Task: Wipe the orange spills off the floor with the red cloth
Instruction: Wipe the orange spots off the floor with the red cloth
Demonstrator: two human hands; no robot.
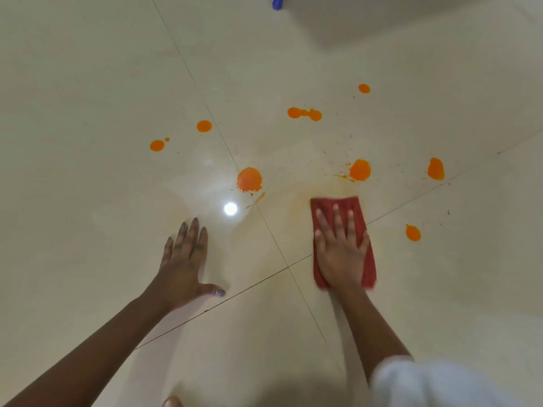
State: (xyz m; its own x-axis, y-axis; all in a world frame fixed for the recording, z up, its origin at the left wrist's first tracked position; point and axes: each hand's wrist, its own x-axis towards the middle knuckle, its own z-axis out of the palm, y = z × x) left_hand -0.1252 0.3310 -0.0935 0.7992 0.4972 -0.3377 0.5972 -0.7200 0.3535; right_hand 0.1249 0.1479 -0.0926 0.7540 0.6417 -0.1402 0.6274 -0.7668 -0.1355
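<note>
Flat right hand (pixel 340 251) pressing the red cloth (pixel 344 201) on a glossy cream tile floor (pixel 88 113).
The fingers of both hands are straight and grip nothing; the left hand (pixel 183 259) lies spread on bare tile. The cloth sits across a grout joint, with orange spills (pixel 249 179) scattered beyond and beside it. A faint orange smear surrounds the cloth. Open tile stretches left, and a blue object (pixel 277 2) sits at the far edge.
</note>
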